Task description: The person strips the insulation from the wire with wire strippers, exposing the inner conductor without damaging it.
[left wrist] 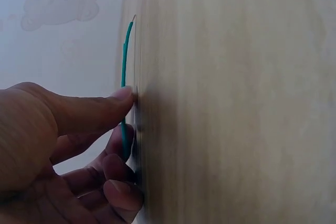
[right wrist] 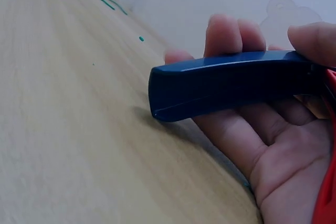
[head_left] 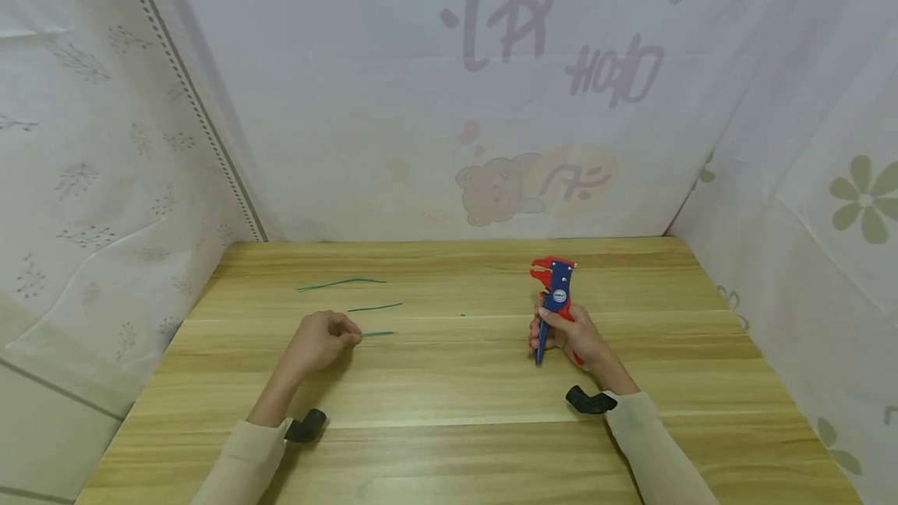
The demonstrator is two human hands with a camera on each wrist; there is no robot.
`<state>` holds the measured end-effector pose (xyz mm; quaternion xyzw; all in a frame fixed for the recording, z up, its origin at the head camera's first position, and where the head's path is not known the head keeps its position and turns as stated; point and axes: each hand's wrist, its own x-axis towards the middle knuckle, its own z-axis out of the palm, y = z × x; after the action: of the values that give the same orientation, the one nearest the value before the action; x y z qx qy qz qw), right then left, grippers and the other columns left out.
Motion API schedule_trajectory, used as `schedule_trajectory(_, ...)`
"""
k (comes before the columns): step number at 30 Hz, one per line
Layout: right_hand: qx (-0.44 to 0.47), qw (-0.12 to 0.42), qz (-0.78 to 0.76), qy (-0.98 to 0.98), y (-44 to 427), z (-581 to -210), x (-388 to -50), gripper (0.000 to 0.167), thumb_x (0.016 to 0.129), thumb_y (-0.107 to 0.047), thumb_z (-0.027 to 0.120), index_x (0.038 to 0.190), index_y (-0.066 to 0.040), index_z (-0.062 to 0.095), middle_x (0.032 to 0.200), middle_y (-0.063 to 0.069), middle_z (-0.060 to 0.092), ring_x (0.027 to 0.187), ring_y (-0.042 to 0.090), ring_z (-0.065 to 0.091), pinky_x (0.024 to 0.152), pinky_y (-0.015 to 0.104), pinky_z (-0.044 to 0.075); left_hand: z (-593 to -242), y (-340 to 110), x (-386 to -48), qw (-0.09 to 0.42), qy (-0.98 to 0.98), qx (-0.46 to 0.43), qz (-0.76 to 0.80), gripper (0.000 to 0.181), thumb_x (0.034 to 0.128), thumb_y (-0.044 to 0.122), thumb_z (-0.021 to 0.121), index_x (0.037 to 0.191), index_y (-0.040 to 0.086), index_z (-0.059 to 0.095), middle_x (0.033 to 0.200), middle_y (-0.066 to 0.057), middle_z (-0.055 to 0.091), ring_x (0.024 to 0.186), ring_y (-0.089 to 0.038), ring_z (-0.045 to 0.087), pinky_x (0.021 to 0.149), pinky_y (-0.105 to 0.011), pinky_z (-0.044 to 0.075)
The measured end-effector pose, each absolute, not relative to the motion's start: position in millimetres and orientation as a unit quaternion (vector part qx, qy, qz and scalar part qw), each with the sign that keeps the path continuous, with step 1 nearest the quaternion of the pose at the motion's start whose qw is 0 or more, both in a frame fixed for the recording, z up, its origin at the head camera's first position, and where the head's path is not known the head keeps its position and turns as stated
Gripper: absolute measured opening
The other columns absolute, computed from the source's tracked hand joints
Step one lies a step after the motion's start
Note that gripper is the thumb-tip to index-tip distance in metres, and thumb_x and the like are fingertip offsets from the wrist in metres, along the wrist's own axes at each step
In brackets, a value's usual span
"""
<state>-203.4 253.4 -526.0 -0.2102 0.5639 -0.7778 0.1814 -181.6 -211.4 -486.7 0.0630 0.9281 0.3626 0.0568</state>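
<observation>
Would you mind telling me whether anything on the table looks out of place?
A tiny green scrap lies loose on the table between the green wires and the red-and-blue tool. It is far shorter than the wires, perhaps a stray offcut.

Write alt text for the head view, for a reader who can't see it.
A person's right hand grips a red-and-blue wire stripper while the left hand pinches one end of a green wire. More green wires lie farther back on the wood-grain table.
</observation>
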Motion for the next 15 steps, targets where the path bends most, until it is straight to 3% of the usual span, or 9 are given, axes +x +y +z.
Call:
schedule_trajectory(6, -0.211, 0.179, -0.787, 0.551, 255.0, -530.4, -204.3, 0.02, 0.111, -0.011, 0.041, 0.116, 0.008, 0.044, 0.089, 0.007, 0.072, 0.077, 0.019, 0.074, 0.076, 0.047, 0.064, -486.1, -211.5, -181.1, 0.056, 0.927, 0.08, 0.363, 0.005, 0.0941, 0.01, 0.073, 0.092, 0.006, 0.076, 0.089, -0.005, 0.067, 0.084, -0.02, 0.058, 0.075, -0.032, 0.047)
schedule_trajectory(15, -0.21, 0.181, -0.788, 0.55, 254.5, -529.5, -204.5, 0.014, 0.112, -0.011, 0.04, 0.114, -0.002, 0.05, 0.089, 0.006, 0.071, 0.077, 0.018, 0.073, 0.077, 0.046, 0.064, -483.8, -212.0, -182.6, 0.034, 0.925, 0.064, 0.372, 0.005, 0.0905, 0.01, 0.077, 0.093, 0.006, 0.075, 0.089, -0.007, 0.069, 0.075, -0.017, 0.061, 0.066, -0.027, 0.051)
